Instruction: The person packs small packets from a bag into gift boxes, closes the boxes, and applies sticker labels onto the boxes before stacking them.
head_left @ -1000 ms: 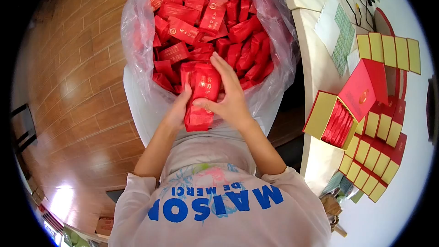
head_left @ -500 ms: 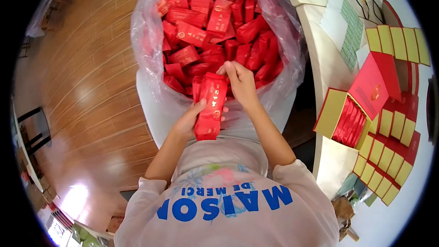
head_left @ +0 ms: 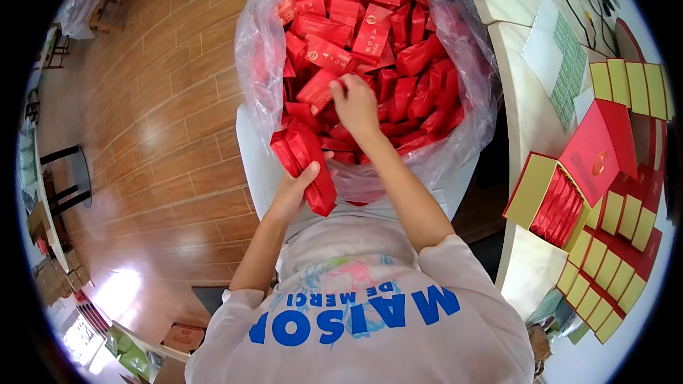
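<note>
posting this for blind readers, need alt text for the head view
The left hand holds red packets while the right hand touches another packet in a clear bag full of them. To the right, an open box of red packets sits on a pale table beside rows of boxes.

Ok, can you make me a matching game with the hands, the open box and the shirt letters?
Things:
1. Left hand
2. Right hand
3. Open box
4. Shirt letters

Match with:
A. on the table
B. gripping red packets outside the bag
C. blue
D. over the pile in the bag

Right pairs: 1-B, 2-D, 3-A, 4-C
</note>
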Available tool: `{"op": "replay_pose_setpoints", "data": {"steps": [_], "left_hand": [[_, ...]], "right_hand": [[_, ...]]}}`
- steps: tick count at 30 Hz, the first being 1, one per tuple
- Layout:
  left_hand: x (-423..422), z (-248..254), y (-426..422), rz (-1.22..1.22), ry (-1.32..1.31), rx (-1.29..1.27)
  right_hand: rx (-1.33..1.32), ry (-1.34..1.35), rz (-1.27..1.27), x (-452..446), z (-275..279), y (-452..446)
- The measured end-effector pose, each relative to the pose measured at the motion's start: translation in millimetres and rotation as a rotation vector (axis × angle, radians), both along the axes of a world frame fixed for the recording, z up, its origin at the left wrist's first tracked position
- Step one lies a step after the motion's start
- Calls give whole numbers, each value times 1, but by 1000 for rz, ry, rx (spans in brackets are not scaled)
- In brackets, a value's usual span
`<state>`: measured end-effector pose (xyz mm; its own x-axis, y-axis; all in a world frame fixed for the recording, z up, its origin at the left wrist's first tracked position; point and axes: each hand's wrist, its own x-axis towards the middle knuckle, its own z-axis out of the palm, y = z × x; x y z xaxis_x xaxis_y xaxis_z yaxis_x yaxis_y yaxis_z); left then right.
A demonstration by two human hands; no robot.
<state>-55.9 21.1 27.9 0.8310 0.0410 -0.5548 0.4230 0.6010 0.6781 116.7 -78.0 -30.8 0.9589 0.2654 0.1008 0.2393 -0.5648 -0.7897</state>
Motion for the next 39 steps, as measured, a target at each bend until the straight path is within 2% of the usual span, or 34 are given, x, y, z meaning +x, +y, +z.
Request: {"op": "replay_pose_setpoints", "data": {"steps": [1, 3, 5, 6, 7, 9, 11, 13, 15, 17, 19, 20, 21, 23, 25, 27, 31, 35, 37, 39], "left_hand": [[1, -5, -1, -2, 3, -8], [6, -21, -2, 56, -57, 154], [15, -25, -5, 49, -42, 146], [21, -23, -9, 43, -64, 225], [26, -22, -11, 40, -88, 305], [34, -24, -18, -32, -106, 263], [44, -9, -34, -104, -208, 498], [47, -5, -42, -140, -196, 447], [44, -16, -45, -94, -112, 218], [37, -19, -43, -105, -97, 205], [30, -13, -45, -79, -93, 217], [27, -9, -47, -90, -159, 245], [19, -7, -48, -98, -154, 241], [1, -6, -47, -303, -130, 352], [-15, -6, -48, -321, -168, 343], [-28, -4, -43, -372, -42, 201], [-37, -2, -35, -467, -46, 273], [-16, 12, -41, -503, -179, 348], [1, 33, -53, -511, -275, 363], [17, 46, -72, -546, -331, 308]], "right_hand": [[0, -125, -40, 0, 12, -13], [85, -43, -48, 1, 40, -43], [34, 156, -38, 0, 73, -69], [-18, 200, 33, 0, 81, -79], [-67, 245, 106, 0, 85, -87], [-50, 349, 229, -7, 79, -91], [89, 539, 238, -20, 70, -82], [336, 530, 78, -38, 51, -67], [403, 635, 33, -46, 48, -74], [466, 738, -18, -58, 49, -79], [514, 560, 35, -76, 47, -84], [334, 594, 177, -81, 40, -96], [320, 675, 274, -96, 48, -107], [393, 699, 329, -113, 47, -113], [426, 620, 346, -129, 43, -116], [475, 758, 343, -141, 44, -121], [516, 993, 332, -150, 45, -126], [551, 892, 273, -135, 77, -131], [575, 651, 354, -124, 98, -143], [578, 583, 258, -117, 132, -165]]}}
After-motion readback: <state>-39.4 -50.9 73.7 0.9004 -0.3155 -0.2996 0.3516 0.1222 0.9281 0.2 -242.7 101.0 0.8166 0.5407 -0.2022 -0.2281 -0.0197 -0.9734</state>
